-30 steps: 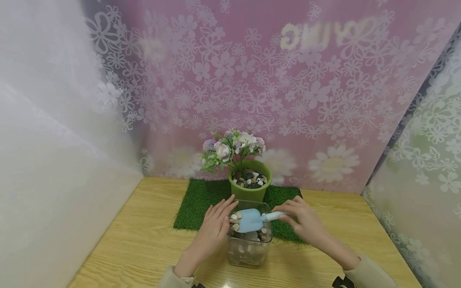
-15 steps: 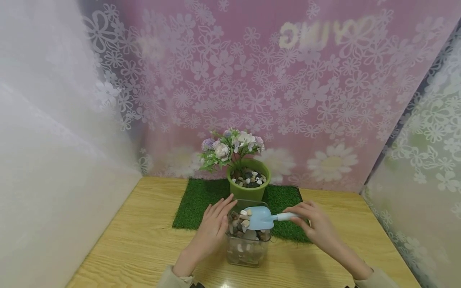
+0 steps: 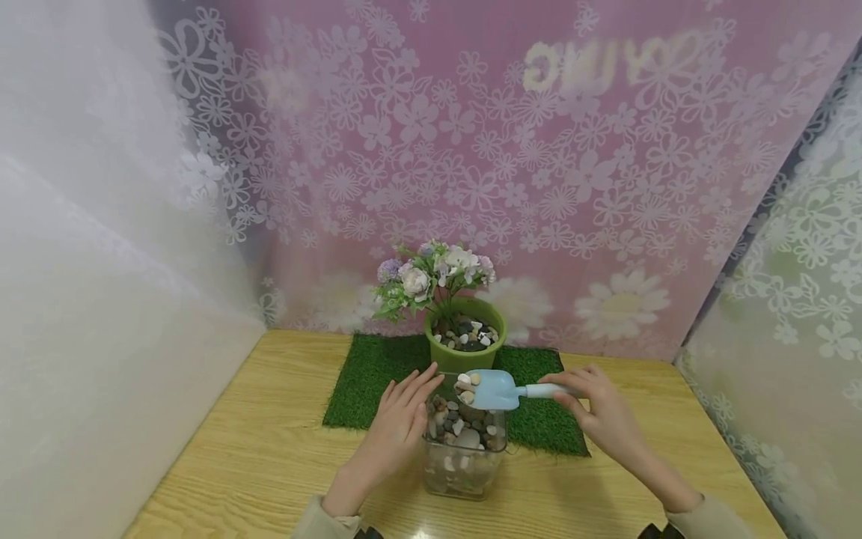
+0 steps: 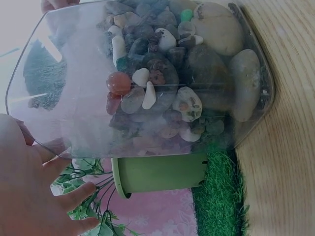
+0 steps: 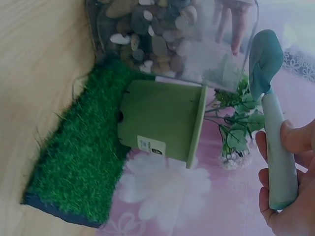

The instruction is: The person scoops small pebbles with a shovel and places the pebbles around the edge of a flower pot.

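My right hand point(image 3: 602, 408) grips the pale handle of a small light-blue trowel point(image 3: 494, 389), thumb and fingers around it in the right wrist view. Its blade carries a few pebbles point(image 3: 467, 389) above the far part of a clear plastic container point(image 3: 463, 483). Inside that container lies a bed of mixed stones point(image 3: 465, 433), also seen through its wall in the left wrist view. My left hand point(image 3: 397, 423) rests at the container's left rim with its fingers stretched out. Right behind stands a green flowerpot point(image 3: 465, 361) holding artificial flowers point(image 3: 434, 277) and pebbles.
A mat of artificial grass point(image 3: 370, 382) lies under the pot on the wooden table point(image 3: 229, 449). Pink floral cloth point(image 3: 471, 165) hangs close behind. A pale sheet point(image 3: 121, 262) stands at the left, and a floral one point(image 3: 795, 299) at the right.
The trowel, with pebbles on its tip, has moved up off the stones, first to the right and then away from me toward the pot. My left hand has stayed in place.
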`<state>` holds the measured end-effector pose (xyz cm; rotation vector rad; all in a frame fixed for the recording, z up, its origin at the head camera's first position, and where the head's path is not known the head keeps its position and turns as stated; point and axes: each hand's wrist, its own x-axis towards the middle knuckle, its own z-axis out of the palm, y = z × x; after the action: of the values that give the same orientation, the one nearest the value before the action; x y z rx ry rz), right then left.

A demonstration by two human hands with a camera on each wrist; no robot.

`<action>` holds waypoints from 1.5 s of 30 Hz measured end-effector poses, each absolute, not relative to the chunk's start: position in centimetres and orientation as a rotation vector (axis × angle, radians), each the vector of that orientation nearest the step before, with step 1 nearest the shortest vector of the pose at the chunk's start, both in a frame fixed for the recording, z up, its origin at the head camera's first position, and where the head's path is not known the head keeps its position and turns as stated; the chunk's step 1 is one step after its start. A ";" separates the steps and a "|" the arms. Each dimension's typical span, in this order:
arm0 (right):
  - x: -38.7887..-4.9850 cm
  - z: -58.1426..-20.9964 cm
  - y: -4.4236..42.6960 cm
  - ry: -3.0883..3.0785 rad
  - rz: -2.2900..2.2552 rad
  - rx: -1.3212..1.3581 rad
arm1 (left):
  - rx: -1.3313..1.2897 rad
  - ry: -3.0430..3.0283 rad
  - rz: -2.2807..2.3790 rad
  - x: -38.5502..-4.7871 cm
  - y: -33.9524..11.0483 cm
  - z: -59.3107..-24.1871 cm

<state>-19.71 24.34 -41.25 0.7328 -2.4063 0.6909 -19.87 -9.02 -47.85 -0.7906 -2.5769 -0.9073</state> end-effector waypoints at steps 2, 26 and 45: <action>-20.3 -40.9 24.5 -2.403 0.671 0.713 | -0.792 -2.582 -0.911 -19.9 -9.0 -47.9; -29.2 -40.1 24.1 -2.591 0.354 0.418 | -0.794 -2.560 -0.925 -20.0 -9.0 -48.2; -33.0 -35.9 19.0 -2.738 0.085 0.375 | -0.784 -2.562 -0.939 -19.9 -9.0 -48.0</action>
<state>-33.00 19.02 -35.87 0.3749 -2.7378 0.0853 -19.91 -8.97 -48.04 -0.7836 -2.5617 -0.9386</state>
